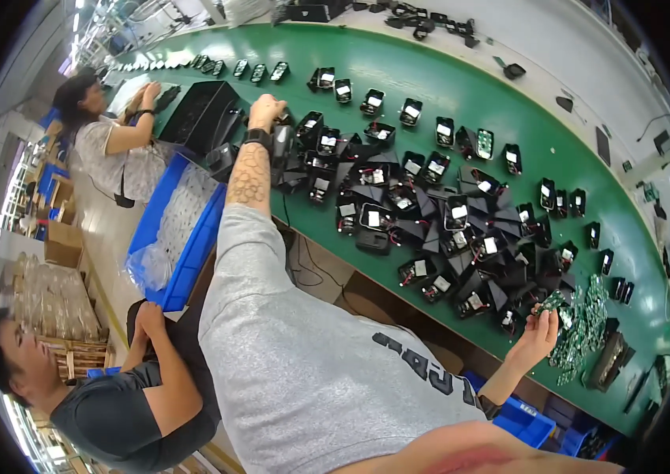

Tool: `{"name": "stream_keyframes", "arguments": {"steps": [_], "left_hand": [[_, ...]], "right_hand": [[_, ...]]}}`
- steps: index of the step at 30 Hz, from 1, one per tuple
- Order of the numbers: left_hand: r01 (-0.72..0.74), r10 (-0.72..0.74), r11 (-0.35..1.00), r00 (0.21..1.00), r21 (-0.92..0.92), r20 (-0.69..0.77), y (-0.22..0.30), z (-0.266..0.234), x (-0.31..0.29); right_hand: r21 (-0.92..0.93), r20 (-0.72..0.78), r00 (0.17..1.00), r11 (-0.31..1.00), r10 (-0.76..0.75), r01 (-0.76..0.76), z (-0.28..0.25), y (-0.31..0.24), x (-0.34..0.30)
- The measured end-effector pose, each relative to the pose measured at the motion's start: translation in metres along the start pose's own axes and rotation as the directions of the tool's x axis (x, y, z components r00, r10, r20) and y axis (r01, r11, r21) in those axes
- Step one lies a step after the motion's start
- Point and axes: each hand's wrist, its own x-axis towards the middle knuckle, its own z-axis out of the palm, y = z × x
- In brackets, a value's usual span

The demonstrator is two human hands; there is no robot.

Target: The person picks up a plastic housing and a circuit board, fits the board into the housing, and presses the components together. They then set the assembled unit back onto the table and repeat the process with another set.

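Head view: my right hand (538, 333) seems pinched shut on a circuit board (553, 302) beside the board pile (581, 336) near the bench's (469, 87) right end, best held by its edges, while I cannot tell what my curled left hand (267, 110) grips.

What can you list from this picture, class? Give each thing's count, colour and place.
Table: one, green, across the middle
Housings: many, black, heaped and spread on the table
Boards: many, mostly green, heaped at the table's right
Box: one, black, on the table's left
Bin: one, blue, beside the table's left end
Crates: several, blue, lower right
Cartons: several, brown, far left
Co-workers: two, one in a pale top, upper left, one in a dark shirt, lower left
Shirt: one, grey, on the wearer
Left hand: one, bare, right of the box, hold unclear
Right hand: one, bare, at the boards, hold unclear
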Motion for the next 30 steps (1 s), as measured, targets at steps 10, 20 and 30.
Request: {"name": "stream_keyframes", "arguments": {"steps": [10,20,30], "left_hand": [[-0.136,0.138,0.990,0.955,0.024,-0.264,0.083,0.038,0.046],[0.046,-0.134,0.875,0.980,-0.482,-0.149,0.108,0.073,0.054],[-0.017,-0.049,0.865,0.992,-0.501,-0.118,0.099,0.063,0.061]], "right_hand": [[0.005,0.175,0.983,0.999,-0.049,0.049,0.039,-0.012,-0.003],[-0.081,-0.034,0.998,0.995,0.056,-0.058,-0.009,0.000,-0.009],[-0.039,0.012,0.997,0.997,0.074,-0.073,0.024,0.010,-0.002]]}}
